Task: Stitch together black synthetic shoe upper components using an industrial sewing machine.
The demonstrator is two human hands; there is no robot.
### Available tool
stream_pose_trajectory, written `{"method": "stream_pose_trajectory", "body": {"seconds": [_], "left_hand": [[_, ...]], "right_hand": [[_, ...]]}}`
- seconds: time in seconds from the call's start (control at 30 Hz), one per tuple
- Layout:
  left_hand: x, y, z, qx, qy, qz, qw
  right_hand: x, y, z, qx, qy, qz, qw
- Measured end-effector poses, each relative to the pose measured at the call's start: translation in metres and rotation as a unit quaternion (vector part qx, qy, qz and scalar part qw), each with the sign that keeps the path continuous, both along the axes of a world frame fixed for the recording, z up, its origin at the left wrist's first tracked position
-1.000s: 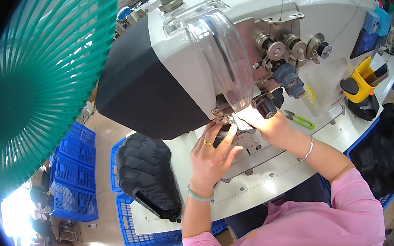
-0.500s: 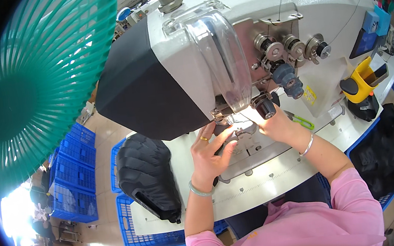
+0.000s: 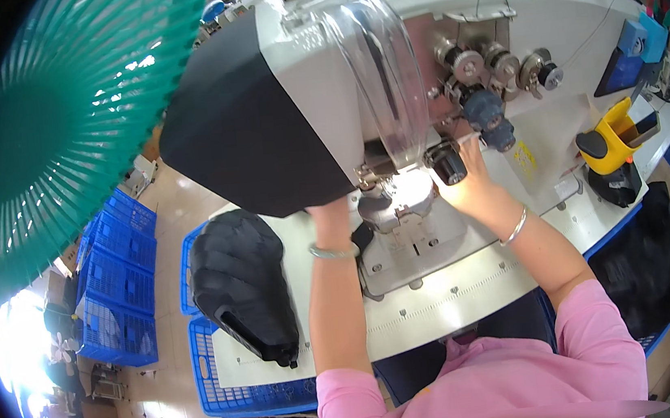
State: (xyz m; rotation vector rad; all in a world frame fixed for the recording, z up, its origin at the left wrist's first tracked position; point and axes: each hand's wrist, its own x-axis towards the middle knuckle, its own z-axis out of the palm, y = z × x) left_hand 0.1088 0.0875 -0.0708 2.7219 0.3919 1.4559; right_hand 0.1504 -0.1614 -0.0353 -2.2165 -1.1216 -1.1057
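Note:
My left hand reaches up behind the black cover of a white sewing machine, so its fingers are hidden. A pale green bangle circles that wrist. Beside the lit needle area, my right hand is raised around a black knob. One or more of its fingers point up toward the grey-blue tension parts; the knob covers the others, and I cannot make out anything held. Between my hands the metal needle plate lies under bright light, with no work piece visible on it.
Left on the white table lies a black quilted padded piece. A green fan guard fills the upper left. At right are a yellow holder and a heap of black pieces. Blue crates stand on the floor.
My left hand has moved up from the needle plate to behind the machine's cover. My right hand has shifted slightly up beside the knob. The green-handled tool near it no longer shows.

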Motion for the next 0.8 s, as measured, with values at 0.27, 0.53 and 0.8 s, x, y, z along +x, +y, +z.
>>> {"method": "stream_pose_trajectory", "body": {"seconds": [0.27, 0.53, 0.8], "left_hand": [[-0.135, -0.053, 0.131, -0.124, -0.054, 0.050, 0.990], [-0.160, -0.105, 0.109, -0.250, 0.103, -0.166, 0.948], [-0.140, -0.104, 0.057, -0.657, 0.081, -0.402, 0.632]], "right_hand": [[-0.071, -0.016, 0.045, -0.038, 0.024, 0.147, 0.988], [-0.056, -0.008, 0.040, -0.002, 0.517, 0.473, 0.714], [-0.068, -0.019, -0.009, 0.134, 0.673, 0.487, 0.540]]}}
